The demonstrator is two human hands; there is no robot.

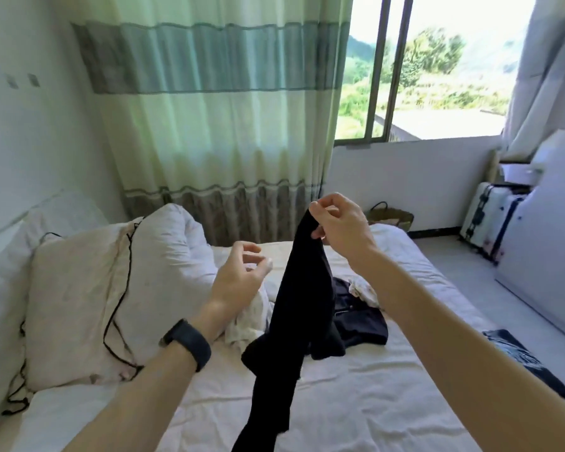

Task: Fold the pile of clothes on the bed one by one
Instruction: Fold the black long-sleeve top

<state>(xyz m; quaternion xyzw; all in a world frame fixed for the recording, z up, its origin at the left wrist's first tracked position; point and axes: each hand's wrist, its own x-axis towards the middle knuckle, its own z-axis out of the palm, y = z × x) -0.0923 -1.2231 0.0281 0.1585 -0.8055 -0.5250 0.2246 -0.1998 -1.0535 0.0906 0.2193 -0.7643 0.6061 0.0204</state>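
Here, a long, limp black garment [302,308] is being held up over the wrinkled white bed [356,402], its top edge pinched between the thumb and curled fingers [327,211] of the right hand [338,225]. The left hand [242,272] is being held beside it, fingers loosely curled, gripping nothing. Behind it, a crumpled white cloth [252,318] and a dark garment [361,322] are lying heaped.

The bed [372,402] is covered with a creased white sheet. At its left side a pale pillow [75,288] leans beside a bunched white duvet [173,243], and a thin black cable [118,298] trails across the pillow. Near the middle lies a small pile: a white garment [248,324], a dark garment [359,321] just beside it and a small white cloth [362,288] touching the dark one, while a folded dark piece [525,363] rests well apart at the right edge.
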